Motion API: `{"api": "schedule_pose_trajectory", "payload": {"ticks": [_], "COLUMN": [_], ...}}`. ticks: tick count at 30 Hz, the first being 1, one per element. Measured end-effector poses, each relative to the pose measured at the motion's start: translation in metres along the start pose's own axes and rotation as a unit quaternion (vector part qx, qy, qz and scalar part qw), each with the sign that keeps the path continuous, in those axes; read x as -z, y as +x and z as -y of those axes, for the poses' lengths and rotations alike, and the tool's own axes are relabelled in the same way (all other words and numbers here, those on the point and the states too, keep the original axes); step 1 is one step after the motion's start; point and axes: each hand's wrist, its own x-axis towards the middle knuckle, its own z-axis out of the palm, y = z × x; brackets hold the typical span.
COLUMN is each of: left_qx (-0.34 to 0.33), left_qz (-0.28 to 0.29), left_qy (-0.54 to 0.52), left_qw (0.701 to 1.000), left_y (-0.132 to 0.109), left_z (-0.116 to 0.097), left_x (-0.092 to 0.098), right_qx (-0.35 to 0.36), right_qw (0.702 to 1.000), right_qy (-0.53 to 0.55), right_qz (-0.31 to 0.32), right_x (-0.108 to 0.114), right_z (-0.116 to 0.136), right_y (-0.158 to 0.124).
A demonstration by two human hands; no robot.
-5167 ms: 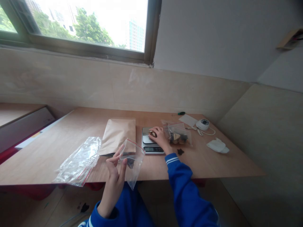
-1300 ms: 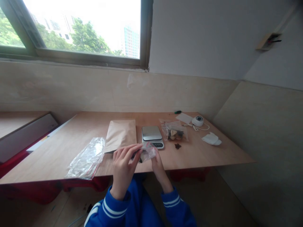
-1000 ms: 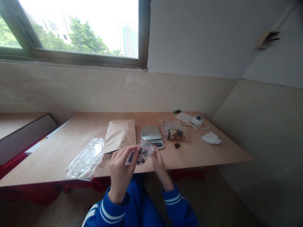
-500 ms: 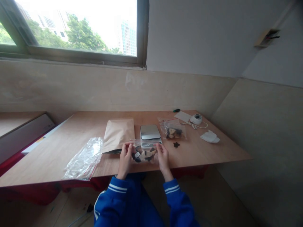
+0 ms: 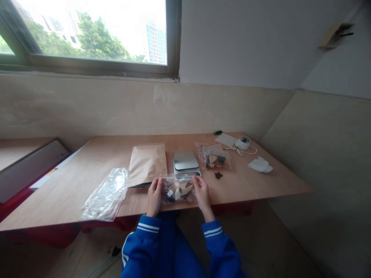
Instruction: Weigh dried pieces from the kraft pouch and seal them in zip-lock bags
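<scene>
A clear zip bag [image 5: 180, 195] with dark and pale tan dried pieces inside hangs between my two hands at the table's front edge. My left hand [image 5: 155, 193] pinches its top left corner, and my right hand [image 5: 201, 190] pinches the top right corner. A small white packet shows among the pieces. Just behind the bag lies a flat kitchen scale [image 5: 185, 160] with a silver top, its front partly covered by the bag. To the left rests a brown kraft paper bag [image 5: 147, 164]. One dark dried piece [image 5: 218, 175] lies on the table right of my right hand.
Several flat clear bags [image 5: 106, 197] lie at the left front. Another filled zip bag [image 5: 216, 159] sits right of the scale. Farther right are a white corded device [image 5: 242, 143], a crumpled white tissue [image 5: 261, 165], a white card [image 5: 226, 139] and a green-handled tool [image 5: 217, 133].
The pieces in the zip bag have shifted, and the bag's face is turned a little more toward me. Both hands keep their hold on its top corners. My view has moved slightly.
</scene>
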Motion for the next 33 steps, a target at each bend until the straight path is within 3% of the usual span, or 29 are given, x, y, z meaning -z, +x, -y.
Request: {"api": "schedule_pose_trajectory", "payload": {"ticks": [18, 33], "left_qx": [0.032, -0.016], "left_qz": [-0.019, -0.059], "left_qy": [-0.03, 0.042], "left_qw": [0.999, 0.997], "left_y": [0.002, 0.001], "left_z": [0.008, 0.007], "left_x": [0.002, 0.002], "right_qx": [0.032, 0.014], "right_qw": [0.999, 0.999], "right_qy": [-0.023, 0.009], "right_qz": [-0.011, -0.029], "right_x": [0.007, 0.007], "right_z": [0.0, -0.009], "right_y": [0.006, 0.007]}}
